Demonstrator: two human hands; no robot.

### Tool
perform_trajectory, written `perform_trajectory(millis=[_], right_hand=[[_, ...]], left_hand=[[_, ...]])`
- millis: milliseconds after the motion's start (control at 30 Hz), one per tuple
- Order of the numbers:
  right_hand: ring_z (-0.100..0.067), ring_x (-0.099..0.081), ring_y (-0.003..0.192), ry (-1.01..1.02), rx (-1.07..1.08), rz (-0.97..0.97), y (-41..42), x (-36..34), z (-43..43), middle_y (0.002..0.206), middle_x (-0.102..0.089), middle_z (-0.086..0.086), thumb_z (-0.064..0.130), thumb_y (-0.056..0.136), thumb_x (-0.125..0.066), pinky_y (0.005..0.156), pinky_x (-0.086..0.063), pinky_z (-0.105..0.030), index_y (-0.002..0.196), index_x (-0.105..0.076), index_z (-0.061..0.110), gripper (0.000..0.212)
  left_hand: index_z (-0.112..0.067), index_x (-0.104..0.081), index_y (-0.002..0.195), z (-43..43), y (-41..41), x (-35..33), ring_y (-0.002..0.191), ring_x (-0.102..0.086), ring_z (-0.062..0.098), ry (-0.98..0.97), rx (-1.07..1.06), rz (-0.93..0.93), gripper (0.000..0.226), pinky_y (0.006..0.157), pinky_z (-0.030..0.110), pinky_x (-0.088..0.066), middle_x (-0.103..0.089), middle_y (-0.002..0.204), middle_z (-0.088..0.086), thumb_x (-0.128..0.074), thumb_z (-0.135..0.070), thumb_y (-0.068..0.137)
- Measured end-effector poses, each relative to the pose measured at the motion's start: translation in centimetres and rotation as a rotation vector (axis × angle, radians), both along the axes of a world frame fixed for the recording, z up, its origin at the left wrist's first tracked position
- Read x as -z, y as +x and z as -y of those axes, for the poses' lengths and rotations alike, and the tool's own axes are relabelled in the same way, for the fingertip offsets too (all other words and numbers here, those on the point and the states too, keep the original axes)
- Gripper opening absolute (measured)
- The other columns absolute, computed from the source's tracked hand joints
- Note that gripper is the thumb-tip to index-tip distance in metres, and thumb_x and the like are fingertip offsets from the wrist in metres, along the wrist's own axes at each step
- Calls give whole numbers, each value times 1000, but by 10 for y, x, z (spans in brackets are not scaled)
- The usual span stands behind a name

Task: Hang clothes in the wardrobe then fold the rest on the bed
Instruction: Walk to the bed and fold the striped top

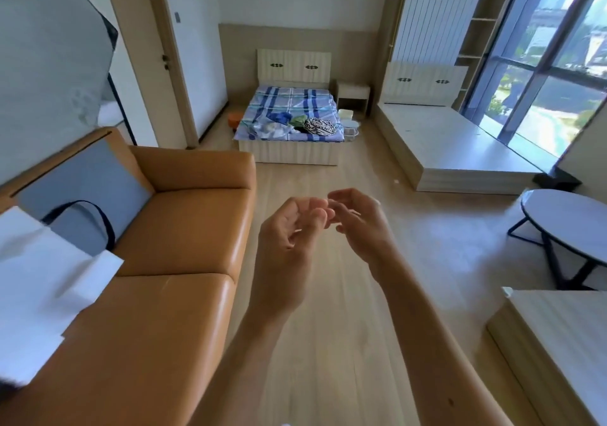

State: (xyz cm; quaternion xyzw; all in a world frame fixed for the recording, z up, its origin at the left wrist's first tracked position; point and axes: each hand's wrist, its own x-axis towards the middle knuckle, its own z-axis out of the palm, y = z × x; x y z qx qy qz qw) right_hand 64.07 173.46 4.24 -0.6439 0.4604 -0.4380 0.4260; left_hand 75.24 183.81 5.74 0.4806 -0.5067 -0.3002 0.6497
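Both hands are raised over the wooden floor, the left hand and right hand loosely curled, holding nothing, their fingertips close together. Far beyond them stands the bed, with a heap of clothes at its near end. The tan sofa lies just left of the left hand, and a round table well right of the right hand.

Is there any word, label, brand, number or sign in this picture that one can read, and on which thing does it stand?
None can be read.
The white bag on the sofa shows no print.
The dark marks on the headboard are ornaments, not letters.
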Motion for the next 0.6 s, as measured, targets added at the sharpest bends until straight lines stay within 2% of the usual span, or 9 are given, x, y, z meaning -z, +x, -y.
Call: perform_trajectory(millis=[267, 433, 600], right_hand=[[-5, -73, 76, 17, -30, -10, 49, 13, 172, 94, -74, -1, 25, 94, -65, 67, -50, -23, 110, -68, 15, 19], [-10, -74, 83, 19, -60, 3, 83, 3, 278, 99, -74, -2, 26, 95, -65, 74, -53, -27, 111, -67, 15, 20], [-9, -74, 83, 24, -75, 4, 106, -4, 381, 97, -75, -4, 25, 95, -64, 72, -51, -26, 111, -68, 16, 19]], left_hand=[[-20, -69, 103, 170, 50, 15, 95, -72, 12, -17, -31, 2, 24, 81, 20, -52, -76, 96, -3, -51, -33, 94], [-19, -69, 104, 277, 87, 0, 96, -72, 14, -25, -62, 3, 25, 86, 30, -54, -76, 96, -3, -51, -34, 95], [-20, -69, 106, 378, 107, -9, 98, -71, 14, -14, -97, 16, 27, 91, 37, -56, -76, 97, -5, -51, -36, 95]])
